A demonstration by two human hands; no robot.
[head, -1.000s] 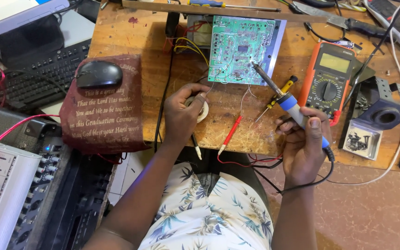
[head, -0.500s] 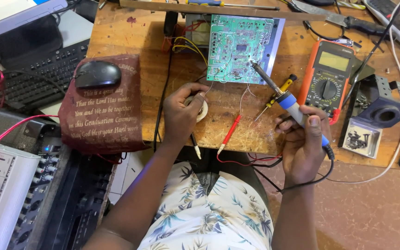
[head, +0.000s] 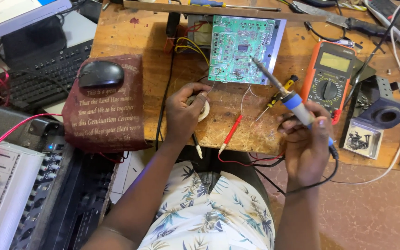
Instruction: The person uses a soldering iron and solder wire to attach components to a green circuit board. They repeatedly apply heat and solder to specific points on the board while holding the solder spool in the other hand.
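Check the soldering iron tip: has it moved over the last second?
Yes. The soldering iron in the right hand has crept up-left: its tip, earlier just off the green circuit board, is now over the board's lower right area.

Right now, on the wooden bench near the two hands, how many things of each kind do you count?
Soldering iron: 1
Green circuit board: 1
Orange multimeter: 1
Red probe: 1
Black mouse: 1
Total: 5

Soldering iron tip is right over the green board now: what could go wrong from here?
The soldering iron in the right hand could slip and touch neighbouring parts on the circuit board. Its cord trails by the red probe lead; a snag might jerk the tip. The left hand sits close.
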